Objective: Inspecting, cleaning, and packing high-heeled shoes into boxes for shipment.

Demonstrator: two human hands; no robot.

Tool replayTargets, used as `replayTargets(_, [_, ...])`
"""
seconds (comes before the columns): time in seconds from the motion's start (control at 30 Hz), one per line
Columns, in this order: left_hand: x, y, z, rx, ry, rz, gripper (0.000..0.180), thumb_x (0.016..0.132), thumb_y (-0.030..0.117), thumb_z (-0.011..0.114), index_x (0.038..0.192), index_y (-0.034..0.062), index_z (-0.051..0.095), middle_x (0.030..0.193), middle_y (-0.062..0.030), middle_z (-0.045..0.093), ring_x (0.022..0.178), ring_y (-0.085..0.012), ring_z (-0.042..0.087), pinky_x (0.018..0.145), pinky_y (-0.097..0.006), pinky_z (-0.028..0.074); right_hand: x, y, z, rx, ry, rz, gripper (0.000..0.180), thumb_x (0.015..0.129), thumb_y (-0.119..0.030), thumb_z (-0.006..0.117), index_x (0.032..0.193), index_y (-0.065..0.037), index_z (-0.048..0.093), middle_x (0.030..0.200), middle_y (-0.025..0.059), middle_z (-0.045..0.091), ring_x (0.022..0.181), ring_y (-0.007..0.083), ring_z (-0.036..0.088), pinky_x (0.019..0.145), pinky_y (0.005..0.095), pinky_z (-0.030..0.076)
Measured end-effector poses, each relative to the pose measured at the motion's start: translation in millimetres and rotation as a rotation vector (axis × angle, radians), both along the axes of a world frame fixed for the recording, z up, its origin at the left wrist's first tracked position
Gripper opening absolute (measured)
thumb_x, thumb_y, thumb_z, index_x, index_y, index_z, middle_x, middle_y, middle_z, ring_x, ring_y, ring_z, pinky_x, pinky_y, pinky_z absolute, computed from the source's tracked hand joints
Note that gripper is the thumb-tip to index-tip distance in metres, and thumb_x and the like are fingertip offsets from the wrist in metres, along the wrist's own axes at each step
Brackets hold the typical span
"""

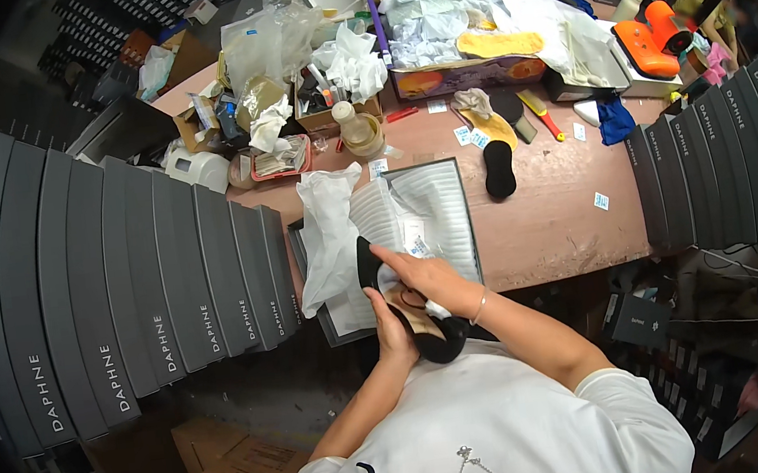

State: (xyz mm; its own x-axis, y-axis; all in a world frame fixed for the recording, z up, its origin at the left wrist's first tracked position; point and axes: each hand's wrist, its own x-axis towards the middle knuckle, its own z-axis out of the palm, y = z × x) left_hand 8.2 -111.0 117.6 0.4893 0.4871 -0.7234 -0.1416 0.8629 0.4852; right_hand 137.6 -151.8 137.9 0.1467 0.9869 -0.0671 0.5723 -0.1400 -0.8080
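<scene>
A black shoe (442, 345) with a tan insole is between my hands, close to my body and over the near part of an open grey shoebox (465, 191). My left hand (394, 332) grips its side from below and to the left. Across the top lies my right hand (431, 279), its fingers wrapped over the shoe near the dark heel end. Something white shows beside the right palm, partly hidden. White ribbed padding (431, 195) and a small printed tag lie inside the box. A crumpled sheet of white tissue paper (329, 247) hangs over its left edge.
Grey shoeboxes are stacked on the left (89, 279) and right (717, 165). Behind sit a purple carton of crumpled paper (464, 77), a bottle (355, 127) and an orange tape dispenser (647, 47). A black brush-like pad (499, 169) and stickers lie on the table (555, 226).
</scene>
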Motion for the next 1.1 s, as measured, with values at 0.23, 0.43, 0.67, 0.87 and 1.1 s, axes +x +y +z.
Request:
replayTargets(0.23, [3,4,6,0.018,0.003,-0.025,0.078,0.086,0.077,0.021,0.100,0.0089,0.055,0.078,-0.0023,0.056,0.066,-0.0152,0.051,0.057,-0.028,0.043,-9,-20,-13,0.120,-0.004,-0.049,0.077,0.080,-0.012,0.063,0.147,-0.012,0.024,0.120,0.0173,0.057,0.091,0.0335,0.063,0.072,0.0393,0.051])
replayTargets(0.43, [-3,-8,0,0.037,-0.052,0.022,0.067,0.089,0.073,0.028,0.101,0.0117,0.053,0.084,-0.0046,0.057,0.076,-0.0178,0.054,0.072,-0.032,0.045,5,16,-15,-0.082,-0.089,0.073,0.085,0.078,-0.019,0.066,0.148,-0.014,0.019,0.100,0.0168,0.063,0.081,0.0331,0.064,0.064,0.0412,0.051])
replayTargets(0.67, [-5,3,-10,0.070,-0.085,0.026,0.073,0.091,0.069,0.028,0.131,0.0102,0.045,0.123,-0.0073,0.053,0.100,-0.0212,0.055,0.093,-0.037,0.045,10,-20,-12,-0.017,0.075,-0.121,0.074,0.074,-0.017,0.072,0.139,-0.009,0.038,0.086,0.0153,0.065,0.073,0.0342,0.063,0.066,0.0418,0.050])
replayTargets(0.87, [-9,30,-16,0.024,0.021,-0.112,0.082,0.089,0.074,0.019,0.129,0.0073,0.047,0.110,-0.0108,0.060,0.095,-0.0229,0.062,0.076,-0.037,0.054,45,-13,-30,0.224,-0.418,-0.124,0.037,0.074,-0.018,0.069,0.108,-0.007,0.059,0.094,0.0087,0.063,0.084,0.0270,0.061,0.073,0.0380,0.047])
replayTargets(1.1, [2,8,1,0.024,-0.064,-0.150,0.081,0.089,0.073,0.021,0.135,0.0085,0.039,0.123,-0.0077,0.053,0.107,-0.0203,0.055,0.079,-0.035,0.051,20,8,-50,0.334,-0.431,0.173,0.009,0.074,-0.014,0.061,0.081,-0.009,0.057,0.075,0.0050,0.056,0.071,0.0254,0.059,0.064,0.0376,0.046])
